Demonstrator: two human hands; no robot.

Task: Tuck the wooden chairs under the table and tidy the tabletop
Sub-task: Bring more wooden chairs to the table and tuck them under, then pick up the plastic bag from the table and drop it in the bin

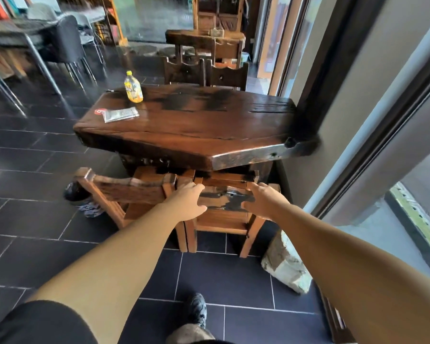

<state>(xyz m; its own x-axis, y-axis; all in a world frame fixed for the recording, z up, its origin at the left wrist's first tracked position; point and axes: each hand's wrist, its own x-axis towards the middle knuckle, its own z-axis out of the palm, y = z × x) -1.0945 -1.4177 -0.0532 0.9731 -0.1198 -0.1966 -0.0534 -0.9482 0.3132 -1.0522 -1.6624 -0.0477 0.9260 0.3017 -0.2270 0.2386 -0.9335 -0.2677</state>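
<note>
A thick dark wooden table [189,130] stands by the window wall. On its near side a wooden chair [224,214] sits partly under the top. My left hand [186,202] grips the left end of its backrest and my right hand [263,202] grips the right end. A second wooden chair [124,189] stands to its left, angled, also partly under the table. Two more chairs [204,73] are at the far side. On the tabletop's left end stand a yellow juice bottle [133,88] and a flat clear packet [121,114] beside a red sticker.
A pale stone block [286,264] lies on the dark tiled floor right of the chair. Another person's shoe [77,192] shows behind the left chair. My own shoe [196,311] is below. Grey chairs [65,38] and another wooden table [204,38] stand farther back.
</note>
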